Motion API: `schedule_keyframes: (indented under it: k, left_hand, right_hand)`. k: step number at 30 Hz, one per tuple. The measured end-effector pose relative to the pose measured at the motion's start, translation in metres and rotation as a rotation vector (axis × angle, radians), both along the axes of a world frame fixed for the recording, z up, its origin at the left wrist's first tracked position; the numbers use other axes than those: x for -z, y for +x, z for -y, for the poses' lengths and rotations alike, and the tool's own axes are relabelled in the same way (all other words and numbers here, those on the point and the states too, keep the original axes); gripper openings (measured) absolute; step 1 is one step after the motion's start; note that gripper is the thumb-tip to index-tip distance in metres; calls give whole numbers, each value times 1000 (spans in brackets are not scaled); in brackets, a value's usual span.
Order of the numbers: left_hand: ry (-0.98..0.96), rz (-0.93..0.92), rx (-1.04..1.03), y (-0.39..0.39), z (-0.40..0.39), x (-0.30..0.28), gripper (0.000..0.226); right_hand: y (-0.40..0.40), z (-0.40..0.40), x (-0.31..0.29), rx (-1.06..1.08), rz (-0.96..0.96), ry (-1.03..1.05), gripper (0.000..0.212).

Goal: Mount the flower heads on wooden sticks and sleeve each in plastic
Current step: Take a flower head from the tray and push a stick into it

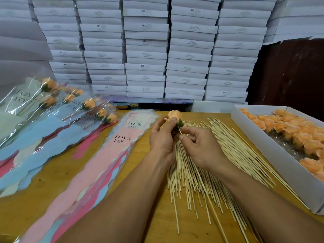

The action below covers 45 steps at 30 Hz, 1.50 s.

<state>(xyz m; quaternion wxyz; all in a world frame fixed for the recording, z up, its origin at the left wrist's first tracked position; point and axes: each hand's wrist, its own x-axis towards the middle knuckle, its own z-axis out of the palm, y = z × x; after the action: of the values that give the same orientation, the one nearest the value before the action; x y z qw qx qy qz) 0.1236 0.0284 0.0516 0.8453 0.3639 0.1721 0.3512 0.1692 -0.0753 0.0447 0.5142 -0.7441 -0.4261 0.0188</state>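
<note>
Hands meet above the pile of wooden sticks spread across the wooden table. The left hand curls its thumb and fingers round a peach rose head, green calyx facing the other hand, just above the pile's far end. The right hand pinches a single stick between thumb and forefinger, its tip touching the flower's base. Right of the pile, a white box holds more peach flower heads. Left of the pile lies a stack of pink and blue "LOVE YOU" plastic sleeves; further left, finished sleeved roses lie heaped. White cartons are stacked beyond the pile.
</note>
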Motion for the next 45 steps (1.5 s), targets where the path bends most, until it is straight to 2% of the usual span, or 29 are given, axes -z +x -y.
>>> schedule_keyframes:
  k: [3,13,18,22,25,27,28,30,32,34,39,42,44,45]
  left_hand:
    - [5,-32,-22,0,-1,1,32]
    - [132,-96,-16,-3,-9,4,30]
    - [162,-244,-201,-6,-24,-4,20]
    - [504,-561,-245,-12,-43,-22,23]
    - [847,-683,-292,-28,-61,-34,34]
    - [1036,-647,-288,-42,-75,-39,40]
    - [1083,-587,-220,-48,-80,-39,45]
    - [1083,-472,24,-54,-79,-37,60]
    - [1086,-431,208,-53,-70,-30,72]
    - [1077,-395,247,-48,-62,-25,74]
    - [1060,-354,198,-36,-61,-20,74]
    - [1146,-502,-69,-37,-82,-20,59]
    - [1382,-770,-242,-42,-107,-17,51]
    - [1509,-921,-252,-46,-119,-13,50]
  right_hand:
    - [2,0,-1,-1,-16,-1,31]
    - [11,5,2,-27,-47,-32,29]
    - [11,5,2,-46,-85,-66,31]
    - [13,4,3,-53,-95,-74,29]
    - [13,6,1,-57,-102,-62,29]
    - [12,6,0,-61,-106,-57,29]
    - [12,6,0,-66,-107,-54,28]
    - [10,6,0,-86,-101,-41,28]
    - [8,6,0,-113,-92,-24,28]
    - [8,6,0,-135,-88,-18,27]
    - [9,7,0,-146,-89,-2,28]
    - [10,7,1,-125,-102,-6,27]
    - [11,7,2,-119,-103,-11,27]
    - [11,7,2,-120,-105,-10,27]
